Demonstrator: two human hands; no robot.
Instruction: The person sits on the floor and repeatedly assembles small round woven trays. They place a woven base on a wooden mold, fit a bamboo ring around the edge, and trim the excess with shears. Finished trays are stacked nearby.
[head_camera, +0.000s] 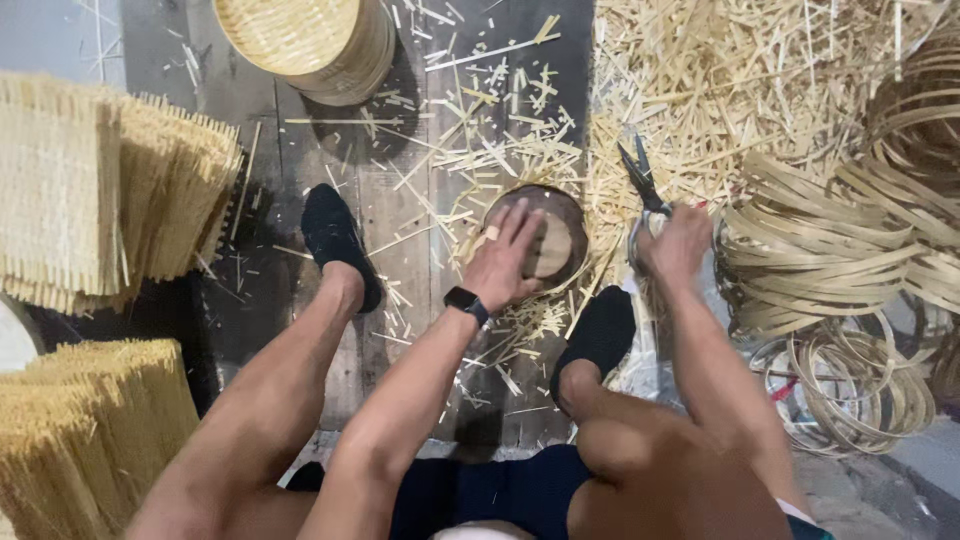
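Hands 2 | left hand (505, 262) on 1 round block (556, 240) | right hand (675, 245) gripping 1 shears (640, 175)

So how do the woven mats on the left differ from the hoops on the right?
The mats are flat, tightly woven sheets in stacks with fringed edges; the hoops are single strips bent into open rings, lying in a loose heap. The mats look pale yellow, the hoops duller tan. Both look like the same straw-coloured strip material.
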